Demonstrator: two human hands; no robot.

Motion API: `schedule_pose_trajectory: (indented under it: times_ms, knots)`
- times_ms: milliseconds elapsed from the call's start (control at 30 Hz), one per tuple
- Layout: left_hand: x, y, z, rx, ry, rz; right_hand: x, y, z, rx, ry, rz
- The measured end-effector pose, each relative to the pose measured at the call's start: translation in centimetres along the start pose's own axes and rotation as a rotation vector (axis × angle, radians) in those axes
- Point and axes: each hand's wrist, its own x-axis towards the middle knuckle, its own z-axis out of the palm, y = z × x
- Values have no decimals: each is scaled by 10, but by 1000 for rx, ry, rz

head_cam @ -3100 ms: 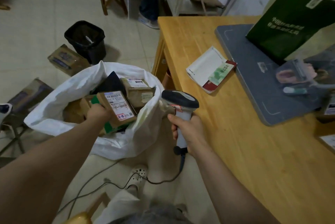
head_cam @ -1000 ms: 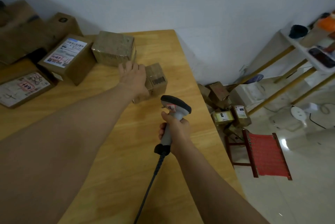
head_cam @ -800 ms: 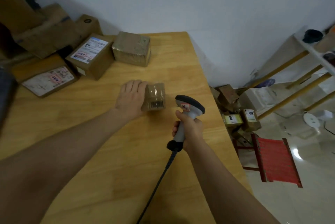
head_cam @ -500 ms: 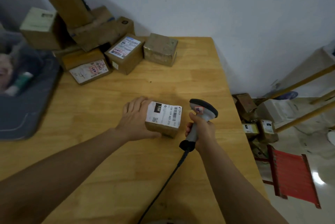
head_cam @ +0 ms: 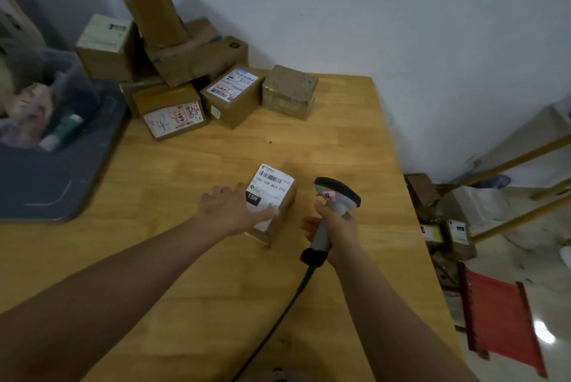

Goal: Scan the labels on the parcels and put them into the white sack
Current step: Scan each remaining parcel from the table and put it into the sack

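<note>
Turned since half a second ago, the parcel (head_cam: pixel 272 196) lies on the bench (head_cam: pixel 185 273) label up, barcode at its far end. The left hand (head_cam: pixel 230 208) grips it, thumb across the label. The right hand (head_cam: pixel 335 227) has its fingers (head_cam: pixel 309 223) wrapped round the scanner (head_cam: pixel 336 193), just beside the parcel.

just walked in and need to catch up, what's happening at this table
A person is handling parcels at a wooden table. The left hand grips a small parcel that sits on the table with its barcode label facing up. The right hand holds a corded scanner just beside it. More parcels are piled at the far corner by the wall. The white sack is not in view.
</note>
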Motion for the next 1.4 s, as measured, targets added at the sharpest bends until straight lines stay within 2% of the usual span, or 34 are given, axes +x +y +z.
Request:
schedule_pose_trajectory:
  times_ms: [67, 233, 333, 400, 567, 667, 800, 1000, 1400]
  knots:
    - [-5, 0, 1, -251, -14, -4, -1, 3, 11, -35, -22, 11]
    - [-17, -12, 10, -1142, -123, -160, -10, 6, 34, -93, -104, -25]
    - [-24, -38, 0, -1448, -263, -131, -19, 2, 42, -97, -126, -54]
    - [-29, -53, -7, -1492, -222, -110, -26, 0, 49, -99, -168, -75]
    - [-40, -91, -25, -1491, 11, -125, -60, -1, 73, -149, -362, -154]
    - [-51, -117, -28, -1458, 103, -82, -86, 2, 86, -241, -481, -206]
    - [-64, -147, -28, -1473, 214, -113, -114, 11, 108, -379, -587, -277]
    - [-89, -195, -19, -1510, 331, -179, -146, 34, 140, -472, -639, -309]
    - [-133, -254, -12, -1546, 427, -213, -192, 67, 182, -521, -704, -367]
